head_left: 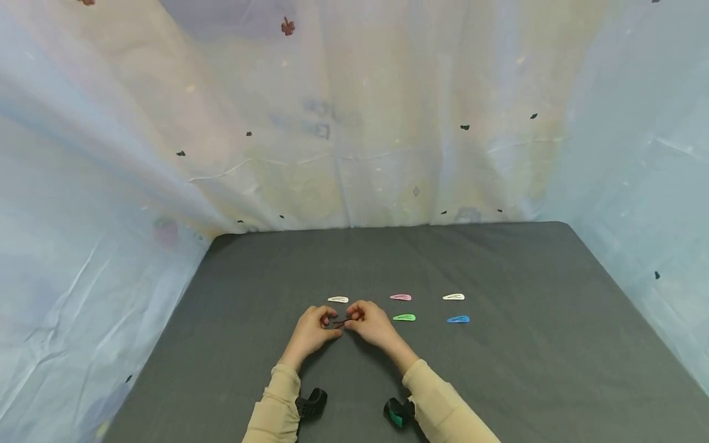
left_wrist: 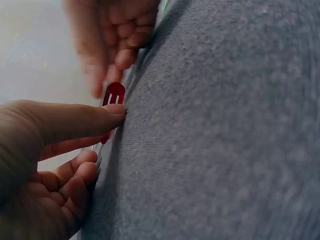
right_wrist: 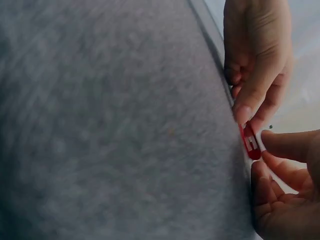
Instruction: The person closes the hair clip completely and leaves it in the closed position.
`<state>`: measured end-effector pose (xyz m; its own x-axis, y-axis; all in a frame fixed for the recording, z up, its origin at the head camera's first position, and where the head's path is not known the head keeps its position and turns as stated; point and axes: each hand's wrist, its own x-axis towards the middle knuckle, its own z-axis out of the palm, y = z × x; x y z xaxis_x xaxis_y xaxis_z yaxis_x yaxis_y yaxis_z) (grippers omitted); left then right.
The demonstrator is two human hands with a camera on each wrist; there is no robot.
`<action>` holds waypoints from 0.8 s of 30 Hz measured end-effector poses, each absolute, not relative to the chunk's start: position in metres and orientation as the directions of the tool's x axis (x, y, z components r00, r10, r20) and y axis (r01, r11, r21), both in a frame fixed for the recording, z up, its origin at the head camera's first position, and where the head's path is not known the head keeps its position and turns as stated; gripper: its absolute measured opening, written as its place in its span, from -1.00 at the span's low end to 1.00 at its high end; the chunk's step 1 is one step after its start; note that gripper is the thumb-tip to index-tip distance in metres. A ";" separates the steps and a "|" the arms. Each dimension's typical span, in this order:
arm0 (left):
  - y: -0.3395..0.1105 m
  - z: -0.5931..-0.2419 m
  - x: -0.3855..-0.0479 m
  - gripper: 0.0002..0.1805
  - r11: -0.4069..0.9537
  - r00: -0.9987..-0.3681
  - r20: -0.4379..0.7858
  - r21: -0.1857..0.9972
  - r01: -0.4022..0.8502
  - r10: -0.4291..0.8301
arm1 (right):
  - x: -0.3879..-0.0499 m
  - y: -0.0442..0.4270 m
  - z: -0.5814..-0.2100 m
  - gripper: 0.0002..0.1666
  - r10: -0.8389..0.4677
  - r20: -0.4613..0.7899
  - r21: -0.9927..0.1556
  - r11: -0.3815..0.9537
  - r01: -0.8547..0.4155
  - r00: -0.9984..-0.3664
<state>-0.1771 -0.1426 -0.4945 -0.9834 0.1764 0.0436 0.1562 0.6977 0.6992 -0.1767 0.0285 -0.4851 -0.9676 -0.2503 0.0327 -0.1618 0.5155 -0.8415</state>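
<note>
A red snap hair clip [left_wrist: 115,92] is between the two hands, just above the grey table. My left hand [head_left: 311,332] pinches its narrow end between thumb and forefinger. At the clip's wide, rounded end is my right hand [head_left: 373,326], its thumb and forefinger slightly parted beside the slotted tip. In the right wrist view, the red clip [right_wrist: 251,144] projects from the left fingers toward the right fingertips; whether these touch it is hard to see. Close beyond the hands lie a cream clip [head_left: 338,299], a pink clip [head_left: 400,297] and a green clip [head_left: 404,317].
Farther right on the dark grey table [head_left: 526,369] are another cream clip [head_left: 453,296] and a blue clip [head_left: 458,319]. The clips form two rough rows. Pale patterned curtains [head_left: 376,154] stand behind and at both sides. Black devices [head_left: 312,403] are worn at the wrists.
</note>
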 end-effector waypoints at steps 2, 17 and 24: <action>-0.145 -0.497 -0.178 -0.65 0.694 -0.984 0.042 0.703 0.154 0.175 | -0.176 0.029 -0.486 -0.79 -0.255 0.040 -0.828 0.533 -0.175 -0.966; -0.152 -0.501 -0.179 -0.76 0.642 -0.989 0.038 0.757 0.122 0.143 | -0.175 0.029 -0.486 -0.94 -0.253 0.058 -0.799 0.568 -0.196 -0.966; -0.155 -0.500 -0.184 -0.77 0.478 -0.990 -0.114 0.877 -0.058 0.089 | -0.178 0.028 -0.489 -0.95 -0.248 0.001 -0.853 0.505 -0.130 -0.969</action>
<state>-0.1844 -0.1555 -0.5002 -0.9895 0.0891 -0.1136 -0.0576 0.4779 0.8765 -0.1779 0.0279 -0.4891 -0.9688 -0.2478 0.0006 -0.1298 0.5052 -0.8532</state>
